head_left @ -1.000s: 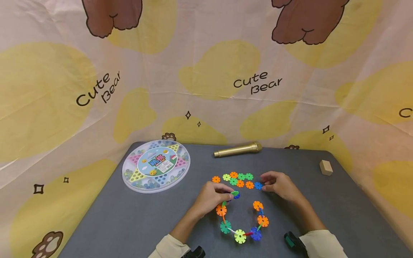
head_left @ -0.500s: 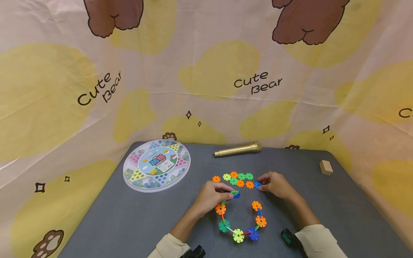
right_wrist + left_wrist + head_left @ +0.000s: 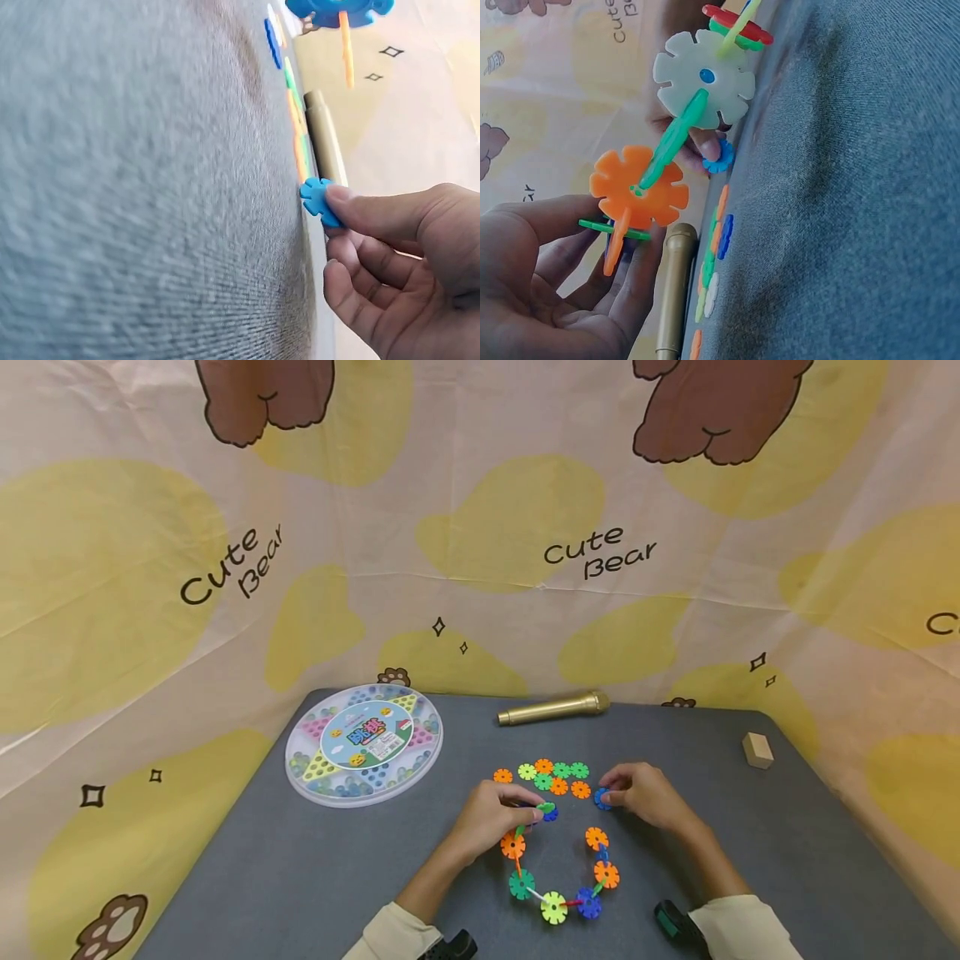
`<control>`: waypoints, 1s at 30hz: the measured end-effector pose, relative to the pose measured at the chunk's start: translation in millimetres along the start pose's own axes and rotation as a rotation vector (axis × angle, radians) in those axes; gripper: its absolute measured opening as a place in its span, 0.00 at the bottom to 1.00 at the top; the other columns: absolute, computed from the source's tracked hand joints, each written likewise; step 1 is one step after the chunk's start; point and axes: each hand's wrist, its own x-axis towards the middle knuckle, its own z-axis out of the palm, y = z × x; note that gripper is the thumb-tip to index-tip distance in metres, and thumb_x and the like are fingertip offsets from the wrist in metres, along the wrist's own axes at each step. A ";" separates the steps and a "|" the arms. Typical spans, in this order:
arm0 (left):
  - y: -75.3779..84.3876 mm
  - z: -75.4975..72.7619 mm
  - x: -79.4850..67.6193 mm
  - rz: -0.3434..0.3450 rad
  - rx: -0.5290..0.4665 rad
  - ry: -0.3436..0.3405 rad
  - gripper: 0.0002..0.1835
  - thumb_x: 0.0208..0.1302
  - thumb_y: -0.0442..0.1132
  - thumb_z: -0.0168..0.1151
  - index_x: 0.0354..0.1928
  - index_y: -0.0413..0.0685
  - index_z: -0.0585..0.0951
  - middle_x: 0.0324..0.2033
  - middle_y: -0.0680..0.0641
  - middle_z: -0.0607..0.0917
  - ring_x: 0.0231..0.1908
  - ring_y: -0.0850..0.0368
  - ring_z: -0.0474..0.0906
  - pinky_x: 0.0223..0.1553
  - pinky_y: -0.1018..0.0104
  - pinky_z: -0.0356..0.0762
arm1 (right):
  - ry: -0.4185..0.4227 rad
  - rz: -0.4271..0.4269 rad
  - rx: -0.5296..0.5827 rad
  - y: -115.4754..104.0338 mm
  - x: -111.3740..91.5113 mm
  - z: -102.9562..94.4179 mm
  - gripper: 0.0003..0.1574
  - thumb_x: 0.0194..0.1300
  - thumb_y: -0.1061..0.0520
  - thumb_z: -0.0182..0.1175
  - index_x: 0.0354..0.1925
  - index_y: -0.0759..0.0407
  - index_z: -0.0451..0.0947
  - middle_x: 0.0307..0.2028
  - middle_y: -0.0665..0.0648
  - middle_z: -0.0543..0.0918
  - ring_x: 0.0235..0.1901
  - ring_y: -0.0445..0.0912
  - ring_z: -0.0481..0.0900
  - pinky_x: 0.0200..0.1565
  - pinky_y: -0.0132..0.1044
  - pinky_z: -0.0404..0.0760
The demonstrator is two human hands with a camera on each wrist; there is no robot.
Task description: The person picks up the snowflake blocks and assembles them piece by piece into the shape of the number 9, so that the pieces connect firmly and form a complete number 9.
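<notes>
My left hand point(image 3: 487, 818) grips one end of a U-shaped chain of interlocking plastic snowflake discs, where a green disc point(image 3: 634, 232) meets an orange disc point(image 3: 634, 187). The rest of the chain curves toward me through a yellow-green disc point(image 3: 554, 908) and a blue disc point(image 3: 588, 903) up to an orange disc point(image 3: 596, 838) at its other end. Between thumb and fingers, my right hand point(image 3: 645, 793) pinches a loose blue snowflake disc point(image 3: 319, 201), close above the table. It is just right of the loose discs. Part of the held chain end is hidden behind my left fingers.
Loose discs, including an orange disc point(image 3: 581, 790) and a green disc point(image 3: 579, 770), lie behind the chain. Farther back is a gold microphone point(image 3: 553, 708). A round marble game board point(image 3: 420, 781) is at the back left, a wooden block point(image 3: 757, 750) at the right.
My right hand has closed on the blue disc and drawn it slightly away from the loose discs, toward me. The chain has shifted a little left; my left hand keeps its hold.
</notes>
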 end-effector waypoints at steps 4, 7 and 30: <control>-0.2 -0.3 -0.3 -0.002 -0.007 -0.004 0.06 0.64 0.36 0.75 0.42 0.45 0.93 0.31 0.29 0.89 0.22 0.61 0.75 0.24 0.72 0.69 | -0.002 -0.001 0.011 -6.1 -3.7 2.3 0.02 0.69 0.61 0.71 0.39 0.59 0.88 0.30 0.51 0.85 0.30 0.46 0.79 0.31 0.34 0.79; -0.4 -0.2 -0.1 -0.001 -0.007 -0.003 0.06 0.65 0.36 0.75 0.42 0.45 0.93 0.31 0.29 0.89 0.22 0.61 0.75 0.24 0.72 0.69 | -0.001 -0.029 0.032 -10.7 -5.7 4.2 0.03 0.69 0.59 0.71 0.37 0.57 0.87 0.29 0.50 0.84 0.29 0.46 0.79 0.31 0.34 0.79; -1.0 0.4 0.4 -0.009 0.014 0.021 0.06 0.64 0.36 0.75 0.41 0.45 0.93 0.28 0.44 0.90 0.23 0.60 0.76 0.25 0.71 0.72 | -0.068 -0.039 0.317 -60.9 -17.8 16.8 0.15 0.73 0.56 0.69 0.53 0.64 0.86 0.35 0.66 0.87 0.34 0.61 0.85 0.40 0.48 0.89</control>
